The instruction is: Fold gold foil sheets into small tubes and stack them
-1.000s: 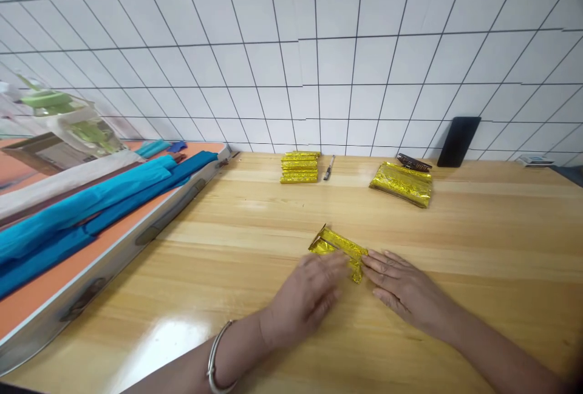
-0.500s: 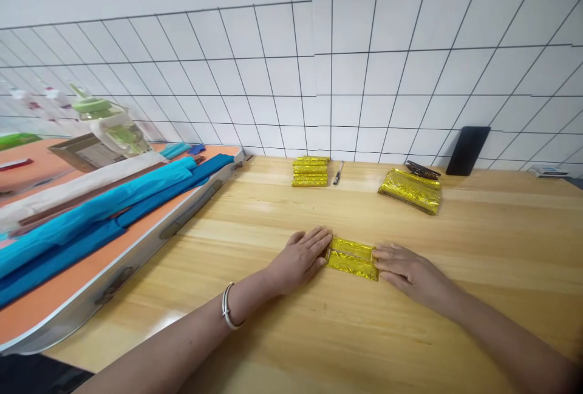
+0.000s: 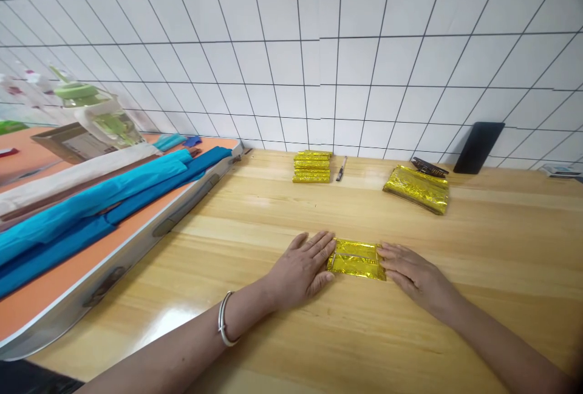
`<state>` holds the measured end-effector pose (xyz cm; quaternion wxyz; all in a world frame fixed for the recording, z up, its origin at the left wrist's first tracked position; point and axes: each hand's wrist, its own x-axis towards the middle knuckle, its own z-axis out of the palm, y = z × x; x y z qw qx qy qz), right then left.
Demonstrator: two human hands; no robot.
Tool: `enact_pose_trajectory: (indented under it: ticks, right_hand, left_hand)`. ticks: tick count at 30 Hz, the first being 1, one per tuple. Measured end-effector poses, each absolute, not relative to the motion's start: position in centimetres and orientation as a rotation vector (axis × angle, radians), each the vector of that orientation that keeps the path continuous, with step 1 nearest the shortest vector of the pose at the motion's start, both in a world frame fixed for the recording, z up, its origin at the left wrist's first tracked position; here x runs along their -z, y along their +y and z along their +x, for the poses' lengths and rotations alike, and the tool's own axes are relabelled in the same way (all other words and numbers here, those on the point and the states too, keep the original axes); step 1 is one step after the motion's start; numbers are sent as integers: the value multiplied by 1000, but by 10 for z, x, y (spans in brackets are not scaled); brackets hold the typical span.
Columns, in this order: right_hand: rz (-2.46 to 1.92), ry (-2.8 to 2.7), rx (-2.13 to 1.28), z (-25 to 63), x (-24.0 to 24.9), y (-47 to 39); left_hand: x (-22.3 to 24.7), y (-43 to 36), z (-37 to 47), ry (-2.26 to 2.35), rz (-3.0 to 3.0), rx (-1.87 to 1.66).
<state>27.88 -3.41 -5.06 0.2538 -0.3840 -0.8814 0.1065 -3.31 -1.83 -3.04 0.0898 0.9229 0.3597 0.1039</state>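
Note:
A folded sheet of shiny gold foil paper (image 3: 357, 258) lies flat on the wooden table, with a seam running along its middle. My left hand (image 3: 304, 268) rests flat at its left end, fingertips touching the edge and thumb spread apart. At the right end, the fingers of my right hand (image 3: 412, 274) lie stretched out on the foil's edge. Neither hand is closed round anything. Further back are a stack of folded gold strips (image 3: 312, 167) and, to the right, a pile of gold foil sheets (image 3: 416, 189).
A pen (image 3: 341, 169) lies beside the strips. Behind the foil pile sits a dark hair clip (image 3: 429, 167), and a black phone-like slab (image 3: 479, 148) leans on the tiled wall. Rolled blue fabric or paper (image 3: 104, 200) and a green-lidded bottle (image 3: 98, 112) occupy an orange-topped surface at left.
The view has shifted slightly. My left thumb has spread away from the fingers, and the foil paper lies a little straighter. Both hands stay at its ends.

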Motion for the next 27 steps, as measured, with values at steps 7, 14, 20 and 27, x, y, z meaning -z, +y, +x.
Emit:
enact_pose_trajectory:
  ticks: [7,14,20,27]
  right_hand:
    - [-1170,-2325,-259,266,48,-38]
    - [-1198,-2306,-287,264,55,-38]
    - [-1219,-2345,-267,265,53,-37]
    - [-1185,-2468,-115,266,54,-37]
  left_hand:
    - [35,-15,-26,1227,2632,-403]
    - [38,-14,-26,1246,2619,-400]
    - [35,-12,-27,1207,2630,-332]
    - [38,-14,-26,1170,2685,-319]
